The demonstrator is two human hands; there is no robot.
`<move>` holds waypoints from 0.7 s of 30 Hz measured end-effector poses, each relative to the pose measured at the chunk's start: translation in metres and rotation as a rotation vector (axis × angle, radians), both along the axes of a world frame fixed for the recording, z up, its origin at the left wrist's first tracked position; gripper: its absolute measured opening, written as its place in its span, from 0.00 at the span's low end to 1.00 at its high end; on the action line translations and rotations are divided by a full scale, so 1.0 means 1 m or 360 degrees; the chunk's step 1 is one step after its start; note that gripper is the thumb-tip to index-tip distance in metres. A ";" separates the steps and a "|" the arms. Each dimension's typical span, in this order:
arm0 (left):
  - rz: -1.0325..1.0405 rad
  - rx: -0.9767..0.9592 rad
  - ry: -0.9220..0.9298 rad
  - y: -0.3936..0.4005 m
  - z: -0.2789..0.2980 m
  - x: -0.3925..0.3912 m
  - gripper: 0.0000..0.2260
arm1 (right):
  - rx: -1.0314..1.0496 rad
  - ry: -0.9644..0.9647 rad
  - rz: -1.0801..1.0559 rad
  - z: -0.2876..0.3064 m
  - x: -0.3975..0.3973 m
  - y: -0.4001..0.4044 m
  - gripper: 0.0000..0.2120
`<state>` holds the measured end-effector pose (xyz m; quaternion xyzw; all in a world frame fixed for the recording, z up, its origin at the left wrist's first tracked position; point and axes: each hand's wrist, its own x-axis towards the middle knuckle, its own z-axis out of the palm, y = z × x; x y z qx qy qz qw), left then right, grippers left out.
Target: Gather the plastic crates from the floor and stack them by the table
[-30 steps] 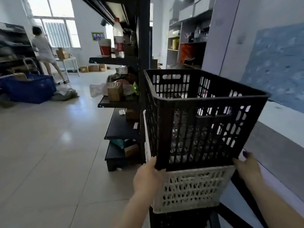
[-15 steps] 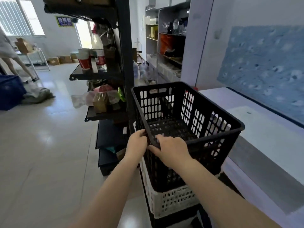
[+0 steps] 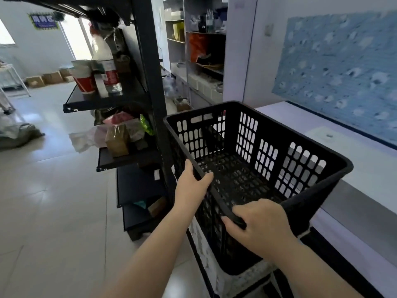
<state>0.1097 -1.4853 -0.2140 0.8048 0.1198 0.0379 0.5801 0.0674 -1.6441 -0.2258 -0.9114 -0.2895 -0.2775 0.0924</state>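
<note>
A black slotted plastic crate (image 3: pixel 268 160) sits nested in a white crate (image 3: pixel 214 267), which stands on another black crate at the floor. The stack is beside the white table (image 3: pixel 354 160) on the right. My left hand (image 3: pixel 191 186) grips the black crate's near-left rim, thumb inside and fingers outside. My right hand (image 3: pixel 257 224) holds the same rim at the near corner, fingers curled over its edge. The black crate is empty.
A dark metal shelf rack (image 3: pixel 148 87) with a bottle, cups and bags stands right against the stack on the left. Tiled floor (image 3: pixel 47 201) spreads to the left. Further shelves (image 3: pixel 202 50) stand behind, and a blue patterned sheet (image 3: pixel 339 65) hangs above the table.
The black crate has dropped deeper into the white crate. My hands moved from the crate's bottom corners to its near rim, and since half a second ago the right hand slid to the near corner.
</note>
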 end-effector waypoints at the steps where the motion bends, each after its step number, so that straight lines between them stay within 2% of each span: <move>1: -0.0053 -0.0001 0.0008 0.004 -0.001 0.002 0.33 | -0.0004 0.0046 -0.0018 0.001 0.000 -0.001 0.20; 5: -0.0240 0.0055 -0.0010 0.022 -0.013 0.008 0.36 | -0.0110 0.0398 -0.0183 0.010 -0.003 0.004 0.19; 7: -0.0385 0.0048 0.0030 0.035 -0.020 0.010 0.37 | -0.0135 0.0609 -0.0405 0.018 -0.007 0.014 0.26; 9: -0.0555 0.0140 0.0075 0.050 -0.021 0.012 0.37 | -0.0052 0.0715 -0.0575 0.022 -0.011 0.025 0.22; 11: -0.0748 0.0298 0.0062 0.066 -0.017 0.015 0.36 | -0.0025 0.0711 -0.0755 0.023 -0.016 0.038 0.16; 14: -0.0985 0.0545 -0.0009 0.088 -0.007 0.019 0.35 | -0.0131 0.0632 -0.0989 0.025 -0.025 0.054 0.16; 17: -0.1206 0.0827 -0.0039 0.107 0.001 0.019 0.30 | -0.0158 0.0666 -0.1145 0.030 -0.039 0.071 0.13; 19: -0.1283 0.0894 -0.0086 0.119 0.007 0.014 0.25 | -0.0120 0.0653 -0.1208 0.035 -0.047 0.080 0.16; 21: -0.1265 0.0953 -0.0210 0.127 0.016 0.009 0.22 | 0.0094 0.0667 -0.1291 0.045 -0.056 0.088 0.19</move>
